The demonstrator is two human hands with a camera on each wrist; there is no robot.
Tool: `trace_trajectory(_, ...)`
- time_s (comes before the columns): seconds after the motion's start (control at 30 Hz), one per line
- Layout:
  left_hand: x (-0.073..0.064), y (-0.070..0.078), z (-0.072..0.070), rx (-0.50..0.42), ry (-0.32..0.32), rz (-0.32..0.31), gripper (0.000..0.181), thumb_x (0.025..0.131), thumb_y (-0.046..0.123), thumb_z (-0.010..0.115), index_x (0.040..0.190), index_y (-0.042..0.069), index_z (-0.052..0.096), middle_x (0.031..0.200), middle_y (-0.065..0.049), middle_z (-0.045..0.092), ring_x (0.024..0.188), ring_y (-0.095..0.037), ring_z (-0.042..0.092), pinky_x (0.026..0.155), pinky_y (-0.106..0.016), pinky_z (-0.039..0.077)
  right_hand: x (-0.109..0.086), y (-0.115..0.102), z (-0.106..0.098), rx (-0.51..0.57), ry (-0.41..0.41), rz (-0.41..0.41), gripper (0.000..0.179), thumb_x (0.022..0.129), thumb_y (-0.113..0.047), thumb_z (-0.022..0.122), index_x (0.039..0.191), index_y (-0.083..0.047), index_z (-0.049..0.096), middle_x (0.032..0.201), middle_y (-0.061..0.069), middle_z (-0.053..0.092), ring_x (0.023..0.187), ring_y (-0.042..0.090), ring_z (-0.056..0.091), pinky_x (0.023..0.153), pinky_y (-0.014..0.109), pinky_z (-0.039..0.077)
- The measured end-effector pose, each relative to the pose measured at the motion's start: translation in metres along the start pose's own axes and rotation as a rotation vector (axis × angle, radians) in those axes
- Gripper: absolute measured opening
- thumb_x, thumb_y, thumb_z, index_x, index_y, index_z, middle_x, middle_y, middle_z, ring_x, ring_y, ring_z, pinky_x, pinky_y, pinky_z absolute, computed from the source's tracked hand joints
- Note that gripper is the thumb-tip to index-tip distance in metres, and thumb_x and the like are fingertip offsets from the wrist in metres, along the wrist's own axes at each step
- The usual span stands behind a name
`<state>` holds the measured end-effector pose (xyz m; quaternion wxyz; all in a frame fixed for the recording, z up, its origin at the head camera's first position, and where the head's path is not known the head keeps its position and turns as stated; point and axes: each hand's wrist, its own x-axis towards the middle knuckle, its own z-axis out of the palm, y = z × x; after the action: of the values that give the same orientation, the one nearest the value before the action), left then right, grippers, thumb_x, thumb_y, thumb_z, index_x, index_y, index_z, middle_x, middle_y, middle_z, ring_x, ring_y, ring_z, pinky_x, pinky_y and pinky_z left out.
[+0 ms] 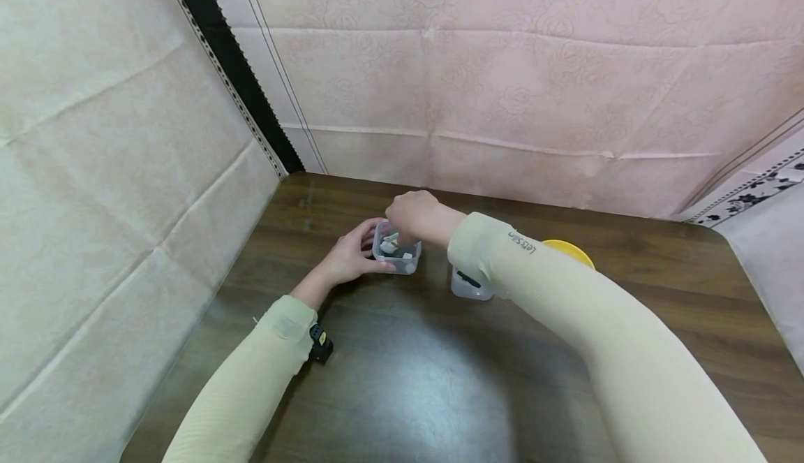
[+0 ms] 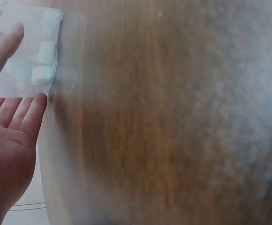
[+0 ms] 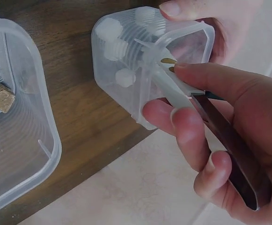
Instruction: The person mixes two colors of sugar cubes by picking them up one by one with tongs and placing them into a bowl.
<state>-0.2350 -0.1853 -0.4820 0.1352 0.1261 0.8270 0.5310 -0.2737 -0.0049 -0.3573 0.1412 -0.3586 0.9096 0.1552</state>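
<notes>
In the head view my left hand [image 1: 352, 257] steadies a small clear plastic container [image 1: 402, 266], thumb on its near side and fingers on its far side. Several white lumps [image 3: 110, 29] lie inside, and the right wrist view shows them through the wall. My right hand [image 1: 417, 215] is over the opening. Seen from the right wrist, it grips a pair of tongs [image 3: 229, 140] with a dark, shiny handle end and pale arms with gold marks. Their tips reach inside the container. Whether they touch a lump, I cannot tell.
A second clear container [image 3: 47, 122] with several brown cubes [image 3: 3, 98] stands beside the first, partly under my right forearm. Behind that sleeve shows a yellow round rim [image 1: 568, 248]. The brown wooden table [image 1: 402, 379] meets cloth-covered walls [image 1: 502, 100] behind and left.
</notes>
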Motion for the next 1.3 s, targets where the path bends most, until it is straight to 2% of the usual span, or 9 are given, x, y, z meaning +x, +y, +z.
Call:
trace_trajectory(0.23,0.0,-0.003,0.002,-0.003,0.016,0.037,0.092,0.086,0.016,0.093,0.161,0.015,0.04,0.162,-0.014,0.048,0.15,-0.033,0.047,0.117,-0.051,0.047,-0.009,0.004,-0.004,0.015,0.012,0.007,0.022,0.098,-0.031,0.076,0.109,-0.012,0.074,0.106,0.003,0.073,0.088,0.018,0.062,0.081,0.039,0.062)
trace_trajectory(0.43,0.0,-0.004,0.001,0.021,0.026,0.029,0.092,0.084,0.021,0.094,0.159,0.017,0.042,0.161,-0.011,0.05,0.148,-0.031,0.05,0.115,-0.048,0.05,-0.019,0.012,-0.007,0.032,0.013,0.005,0.023,0.098,-0.033,0.077,0.106,-0.012,0.075,0.101,0.003,0.072,0.084,0.019,0.063,0.077,0.04,0.062)
trace_trajectory(0.73,-0.002,-0.003,0.002,0.037,0.036,0.029,0.094,0.084,0.02,0.095,0.16,0.016,0.04,0.16,-0.013,0.049,0.149,-0.034,0.049,0.115,-0.049,0.05,-0.04,0.028,-0.013,0.069,0.062,0.005,0.024,0.094,-0.035,0.076,0.085,-0.014,0.07,0.089,0.003,0.071,0.083,0.026,0.067,0.072,0.045,0.062)
trace_trajectory(1.03,0.001,-0.003,0.004,0.037,0.043,0.021,0.093,0.084,0.019,0.095,0.16,0.017,0.04,0.159,-0.013,0.05,0.148,-0.033,0.049,0.115,-0.049,0.051,-0.067,0.044,-0.024,0.096,0.082,-0.009,0.029,0.094,-0.039,0.077,0.078,-0.016,0.071,0.088,0.003,0.068,0.085,0.028,0.066,0.071,0.05,0.061)
trace_trajectory(1.17,0.001,-0.004,0.005,0.042,0.046,0.017,0.093,0.085,0.018,0.094,0.16,0.017,0.04,0.16,-0.013,0.049,0.149,-0.033,0.048,0.115,-0.048,0.051,-0.077,0.051,-0.028,0.103,0.068,-0.013,0.035,0.094,-0.04,0.075,0.069,-0.017,0.069,0.076,0.0,0.067,0.078,0.027,0.066,0.064,0.045,0.059)
trace_trajectory(1.3,0.0,-0.004,0.005,0.046,0.048,0.025,0.094,0.084,0.017,0.094,0.161,0.016,0.04,0.16,-0.014,0.049,0.149,-0.034,0.049,0.114,-0.049,0.051,-0.087,0.061,-0.029,0.131,0.034,-0.019,0.042,0.096,-0.04,0.073,0.062,-0.018,0.068,0.057,-0.005,0.065,0.064,0.021,0.066,0.052,0.035,0.05)
